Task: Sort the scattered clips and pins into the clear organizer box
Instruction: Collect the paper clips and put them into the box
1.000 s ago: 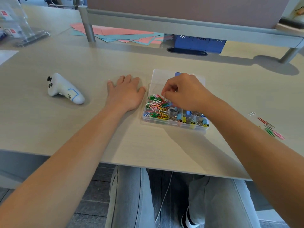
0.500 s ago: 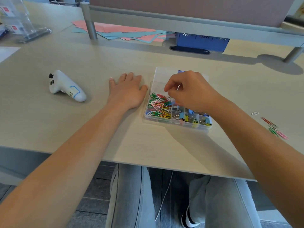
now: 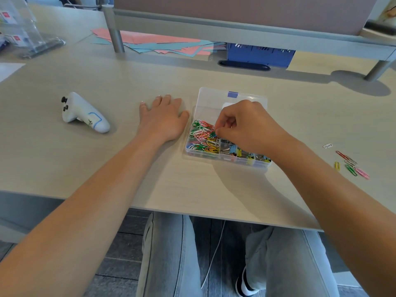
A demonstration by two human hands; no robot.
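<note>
We see the clear plastic organizer box (image 3: 200, 99) sitting mid-desk, lid open toward the far edge. Its left compartment holds a heap of coloured wire paper clips (image 3: 203, 136); small coloured binder clips (image 3: 237, 151) fill the compartments along its near wall.

Right hand (image 3: 248, 127): fingers curled, tips pinched together over the paper-clip heap. Whether a clip sits in the pinch, we cannot tell.

Left hand (image 3: 162, 118): flat on the pale wood-grain desk (image 3: 107, 168), fingers straight, thumb just beside the box's left wall.

A few loose coloured paper clips (image 3: 351, 166) lie near the desk's right edge, well apart from the box.

We judge this a drop into the left compartment. Done well: release low over the heap so nothing bounces out, with the left hand bracing the box.

A white handheld controller (image 3: 83, 113) lies toward the left.
</note>
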